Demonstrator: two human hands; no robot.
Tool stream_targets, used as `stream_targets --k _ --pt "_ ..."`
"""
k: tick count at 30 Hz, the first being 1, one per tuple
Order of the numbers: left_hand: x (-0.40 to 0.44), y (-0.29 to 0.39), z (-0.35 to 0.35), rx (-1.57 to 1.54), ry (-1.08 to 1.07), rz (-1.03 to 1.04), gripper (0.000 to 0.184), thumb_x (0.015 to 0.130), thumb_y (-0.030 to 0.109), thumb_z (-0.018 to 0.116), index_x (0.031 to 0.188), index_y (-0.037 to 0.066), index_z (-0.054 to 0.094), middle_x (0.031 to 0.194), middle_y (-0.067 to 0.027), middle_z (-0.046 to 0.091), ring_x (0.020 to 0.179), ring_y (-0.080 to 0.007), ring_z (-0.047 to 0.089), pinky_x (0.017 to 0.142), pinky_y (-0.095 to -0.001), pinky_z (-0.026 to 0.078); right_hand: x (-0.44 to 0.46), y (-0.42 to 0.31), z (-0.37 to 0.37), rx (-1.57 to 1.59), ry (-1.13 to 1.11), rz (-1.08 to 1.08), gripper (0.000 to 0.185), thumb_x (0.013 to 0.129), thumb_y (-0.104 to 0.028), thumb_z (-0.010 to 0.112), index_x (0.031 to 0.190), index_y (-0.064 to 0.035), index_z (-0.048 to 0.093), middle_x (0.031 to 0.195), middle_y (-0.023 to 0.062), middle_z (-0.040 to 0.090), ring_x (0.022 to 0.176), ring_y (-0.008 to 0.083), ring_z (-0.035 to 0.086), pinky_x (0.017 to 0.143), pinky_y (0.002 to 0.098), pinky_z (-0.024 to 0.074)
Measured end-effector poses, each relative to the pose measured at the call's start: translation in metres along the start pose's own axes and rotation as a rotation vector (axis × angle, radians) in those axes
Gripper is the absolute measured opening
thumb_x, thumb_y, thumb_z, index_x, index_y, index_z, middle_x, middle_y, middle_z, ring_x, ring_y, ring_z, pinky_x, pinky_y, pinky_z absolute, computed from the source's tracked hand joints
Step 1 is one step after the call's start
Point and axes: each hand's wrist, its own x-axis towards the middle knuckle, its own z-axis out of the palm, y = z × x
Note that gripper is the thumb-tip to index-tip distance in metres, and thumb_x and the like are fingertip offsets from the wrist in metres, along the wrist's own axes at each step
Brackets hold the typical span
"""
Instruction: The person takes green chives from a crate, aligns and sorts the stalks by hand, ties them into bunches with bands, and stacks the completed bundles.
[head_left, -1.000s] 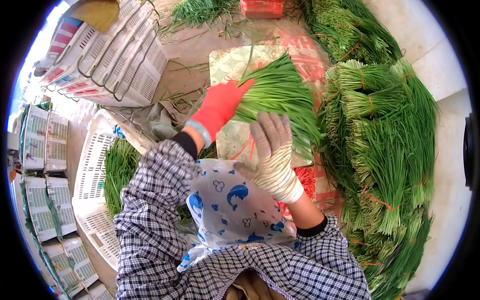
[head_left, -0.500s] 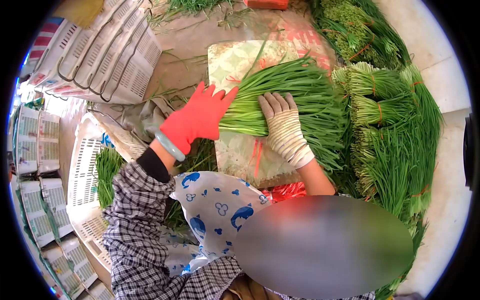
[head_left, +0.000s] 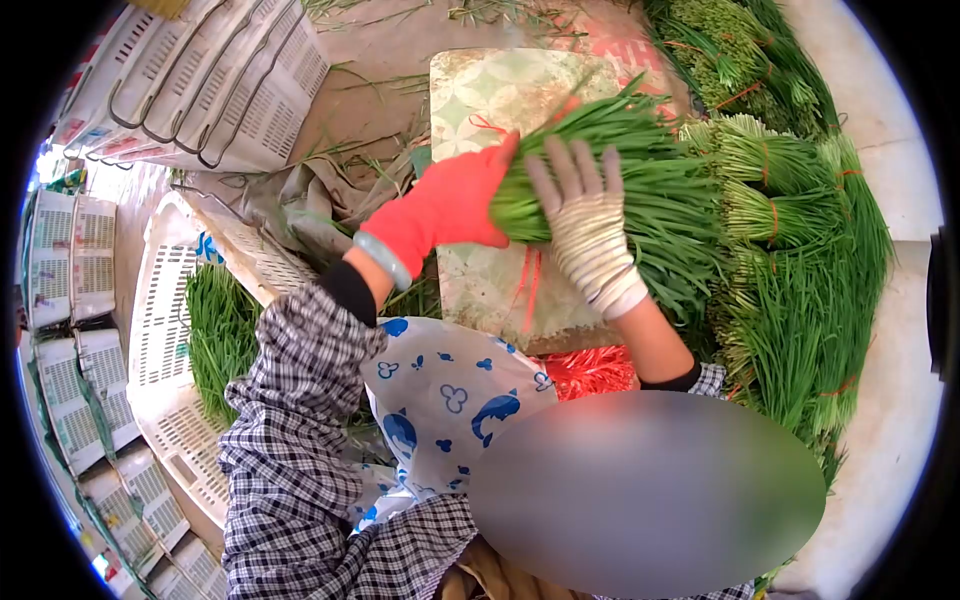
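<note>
Green stalks (head_left: 665, 215) spread in a bunch over the patterned surface (head_left: 470, 290), leaf tips toward the tied bundles (head_left: 790, 310) at the right. The red-gloved left hand (head_left: 445, 200) cups their near-left ends; how tightly its grip closes cannot be made out. The striped-gloved right hand (head_left: 588, 225) lies on the leaves, its grip flat and unclenched, fingers slightly apart.

The left hand (head_left: 455, 200) is gloved in red, the right hand (head_left: 588, 225) in striped cream and grey. The bunch (head_left: 665, 210) is green, the apron (head_left: 450, 370) white with blue dolphins, the sleeves (head_left: 285, 450) black-and-white check.
</note>
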Motion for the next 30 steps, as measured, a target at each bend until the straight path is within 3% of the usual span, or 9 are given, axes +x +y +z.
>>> stream_targets --k 5,12,15,19,22,23,25,29,30 --pt "-0.02 0.007 0.019 0.053 0.247 0.144 0.118 0.056 0.033 0.084 0.149 0.0 0.019 0.13 -0.0209 0.051 0.11 -0.0378 0.055 0.092 -0.0429 0.048 0.0 0.014 0.029 -0.139 0.07 -0.124 0.091 0.062 -0.036 0.078 0.141 -0.01 0.041 0.141 0.0139 0.044 0.13 0.0347 0.04 0.111 0.0557 0.0267" --pt "-0.014 -0.006 0.016 0.016 0.07 0.058 0.115 0.056 0.032 0.084 0.148 0.001 0.023 0.134 -0.0198 0.049 0.113 -0.0368 0.055 0.094 -0.0423 0.048 0.016 -0.005 -0.002 0.012 -0.198 -0.041 0.118 0.049 -0.051 0.085 0.144 -0.0034 0.033 0.145 0.0191 0.038 0.135 0.0375 0.033 0.113 0.0574 0.0194" --pt "-0.023 -0.009 0.024 0.136 0.328 0.163 0.115 0.055 0.033 0.084 0.147 0.001 0.024 0.137 -0.02 0.046 0.113 -0.0367 0.055 0.094 -0.0424 0.048 0.015 -0.003 0.021 0.117 -0.11 -0.052 0.121 0.049 -0.051 0.085 0.145 -0.0029 0.031 0.144 0.0195 0.038 0.136 0.0374 0.033 0.113 0.0568 0.0204" --pt "-0.024 0.003 0.014 0.092 0.152 -0.062 0.114 0.054 0.032 0.085 0.146 0.001 0.026 0.142 -0.0194 0.041 0.112 -0.0376 0.055 0.093 -0.0422 0.048 0.025 0.002 0.006 0.138 -0.187 -0.062 0.117 0.051 -0.05 0.085 0.144 -0.0012 0.033 0.144 0.0203 0.039 0.135 0.0362 0.036 0.114 0.0537 0.022" --pt "-0.031 -0.007 0.03 0.072 0.32 0.096 0.111 0.053 0.029 0.084 0.145 0.002 0.029 0.136 -0.0181 0.046 0.11 -0.0368 0.055 0.093 -0.0419 0.048 0.049 0.021 -0.012 0.377 -0.306 -0.082 0.099 0.063 -0.052 0.08 0.138 -0.0008 0.042 0.138 0.0235 0.048 0.133 0.0404 0.039 0.112 0.0524 0.0265" --pt "-0.034 -0.006 0.035 0.072 0.324 0.093 0.111 0.053 0.029 0.084 0.145 0.002 0.029 0.136 -0.0181 0.046 0.11 -0.0368 0.055 0.093 -0.0419 0.048 0.054 0.032 -0.004 0.293 -0.087 -0.082 0.081 0.074 -0.052 0.072 0.135 -0.0027 0.048 0.135 0.0231 0.051 0.131 0.0385 0.042 0.111 0.0516 0.0291" --pt "-0.036 -0.005 0.038 0.141 0.473 0.174 0.106 0.055 0.027 0.083 0.144 0.002 0.032 0.133 -0.0166 0.049 0.11 -0.0351 0.055 0.093 -0.0415 0.048 0.08 0.05 0.013 0.118 -0.085 -0.078 0.07 0.083 -0.053 0.062 0.132 -0.0038 0.052 0.135 0.0231 0.052 0.13 0.0371 0.044 0.109 0.0506 0.0321" --pt "-0.039 0.001 0.037 0.147 0.498 0.18 0.103 0.057 0.025 0.083 0.143 0.002 0.033 0.13 -0.017 0.05 0.11 -0.0341 0.055 0.094 -0.0418 0.047 0.119 0.06 0.038 0.199 -0.677 0.159 0.064 0.092 -0.058 0.046 0.121 -0.0043 0.063 0.126 0.0284 0.056 0.124 0.0388 0.05 0.111 0.0519 0.0258" --pt "-0.036 -0.002 0.038 0.142 0.519 0.176 0.103 0.057 0.025 0.083 0.144 0.002 0.032 0.13 -0.0177 0.05 0.11 -0.0342 0.055 0.095 -0.0418 0.046 0.126 0.044 0.015 0.15 -0.692 0.152 0.058 0.093 -0.054 0.043 0.107 -0.0038 0.07 0.113 0.0288 0.063 0.113 0.0365 0.059 0.11 0.0489 0.0282"
